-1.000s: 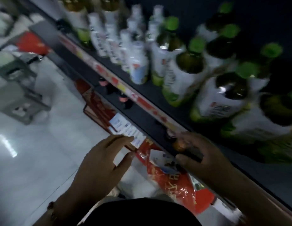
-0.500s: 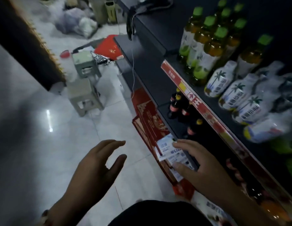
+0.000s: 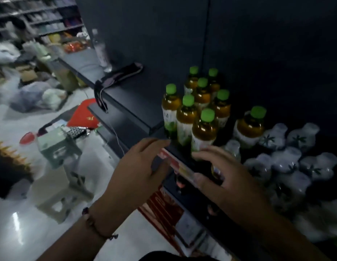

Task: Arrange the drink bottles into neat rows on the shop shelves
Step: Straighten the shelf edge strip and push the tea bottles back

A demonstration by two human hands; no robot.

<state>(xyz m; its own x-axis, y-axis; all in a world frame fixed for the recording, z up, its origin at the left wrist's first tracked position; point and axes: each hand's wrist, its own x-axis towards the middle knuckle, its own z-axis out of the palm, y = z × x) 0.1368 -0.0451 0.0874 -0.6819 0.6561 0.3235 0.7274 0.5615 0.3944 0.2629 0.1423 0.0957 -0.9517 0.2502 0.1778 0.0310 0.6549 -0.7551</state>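
Both hands empty, fingers spread: left hand, right hand nearing front green-capped amber tea bottle; careless nudge could topple tight cluster; white plastic bottles close beside.

Head view, looking down, close over shelf edge

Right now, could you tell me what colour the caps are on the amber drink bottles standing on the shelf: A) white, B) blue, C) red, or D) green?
D: every amber drink bottle in the cluster on the shelf wears a bright green cap, including the one standing apart beside the pale white bottles.
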